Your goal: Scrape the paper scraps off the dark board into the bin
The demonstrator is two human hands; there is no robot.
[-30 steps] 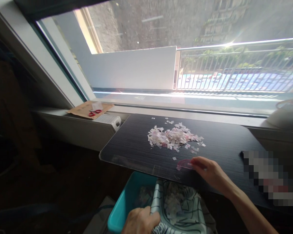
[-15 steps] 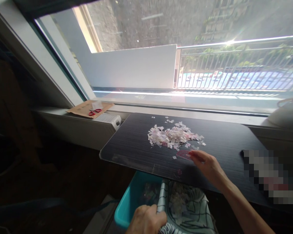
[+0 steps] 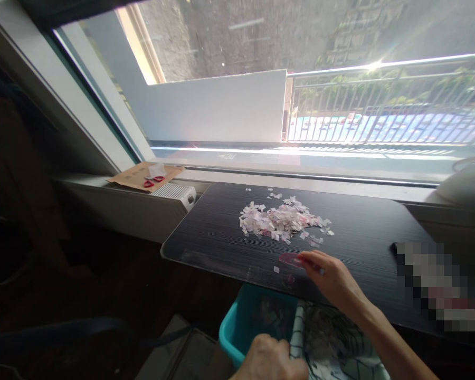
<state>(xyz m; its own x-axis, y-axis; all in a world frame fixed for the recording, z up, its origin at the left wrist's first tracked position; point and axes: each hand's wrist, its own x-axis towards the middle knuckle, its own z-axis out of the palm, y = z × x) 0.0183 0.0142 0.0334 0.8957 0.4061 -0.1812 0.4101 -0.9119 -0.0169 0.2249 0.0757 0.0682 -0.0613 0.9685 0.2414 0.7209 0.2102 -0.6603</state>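
Observation:
My right hand [image 3: 326, 272] pinches a flat, pink, see-through piece with a curved edge, resembling a protractor [image 3: 288, 258], low over the dark table's near side. A heap of small white and pinkish paper scraps [image 3: 281, 219] lies beyond it. One loose paper square [image 3: 276, 269] sits left of the protractor, near the table edge. Below that edge, my left hand [image 3: 275, 359] is closed around the rim of a teal bin [image 3: 231, 330], where a line-patterned pale cloth [image 3: 297, 327] adjoins it. Paper bits show dimly inside the bin and on the cloth's right part.
The dark table [image 3: 206, 227] stands against a large window. On the sill at left are red-handled scissors [image 3: 153, 182] on a brown paper envelope [image 3: 129, 177], by a white radiator [image 3: 178, 192]. A blurred-out object [image 3: 435, 285] lies at the table's right.
My right hand has moved slightly left and nearer with the protractor. The loose paper square has shifted toward the near edge. My left hand and the bin have moved right.

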